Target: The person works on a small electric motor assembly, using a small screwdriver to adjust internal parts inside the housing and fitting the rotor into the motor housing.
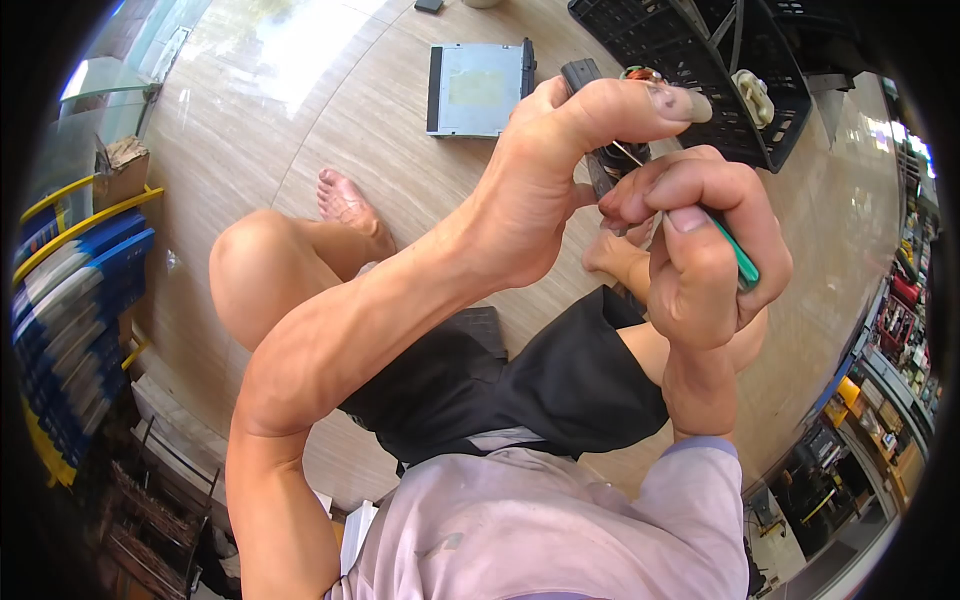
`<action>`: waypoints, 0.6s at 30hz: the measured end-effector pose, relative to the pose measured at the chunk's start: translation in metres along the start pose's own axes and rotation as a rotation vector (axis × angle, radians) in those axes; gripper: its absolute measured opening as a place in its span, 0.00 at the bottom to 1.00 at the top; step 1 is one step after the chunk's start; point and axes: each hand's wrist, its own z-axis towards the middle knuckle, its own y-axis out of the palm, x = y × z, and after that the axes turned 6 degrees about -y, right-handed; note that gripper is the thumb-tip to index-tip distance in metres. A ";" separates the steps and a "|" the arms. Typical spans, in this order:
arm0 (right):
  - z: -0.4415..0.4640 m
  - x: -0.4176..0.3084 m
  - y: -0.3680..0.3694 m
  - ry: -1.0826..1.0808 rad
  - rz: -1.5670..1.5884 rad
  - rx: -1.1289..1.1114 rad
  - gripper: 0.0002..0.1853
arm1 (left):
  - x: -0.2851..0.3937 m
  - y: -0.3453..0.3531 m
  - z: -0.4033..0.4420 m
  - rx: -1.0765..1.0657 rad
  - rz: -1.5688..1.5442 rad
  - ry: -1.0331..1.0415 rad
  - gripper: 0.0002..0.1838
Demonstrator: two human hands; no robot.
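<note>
My left hand (545,165) is closed around a small dark part with a black rectangular end (580,73). Its thumb lies across the top, and most of the part is hidden behind the fingers. Close against it on the right, my right hand (700,230) grips a screwdriver-like tool with a green handle (738,252). The tool's thin metal shaft (628,153) points up and left toward the dark part. Where the tip ends is hidden by the left thumb.
A flat metal box like a disc drive (478,90) lies on the tiled floor (280,130). Beyond the hands stands a black plastic crate (720,60) with a pale coiled item (752,98). Blue packs (110,260) fill a yellow rack at left; cluttered shelves (880,400) line the right.
</note>
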 end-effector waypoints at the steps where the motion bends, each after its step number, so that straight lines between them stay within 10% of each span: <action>1: 0.001 -0.001 0.000 0.009 0.013 0.001 0.07 | 0.000 0.000 0.000 0.004 -0.003 0.004 0.23; 18: 0.005 -0.028 0.003 0.050 -0.238 -0.138 0.08 | 0.004 -0.002 -0.005 -0.027 -0.081 0.002 0.26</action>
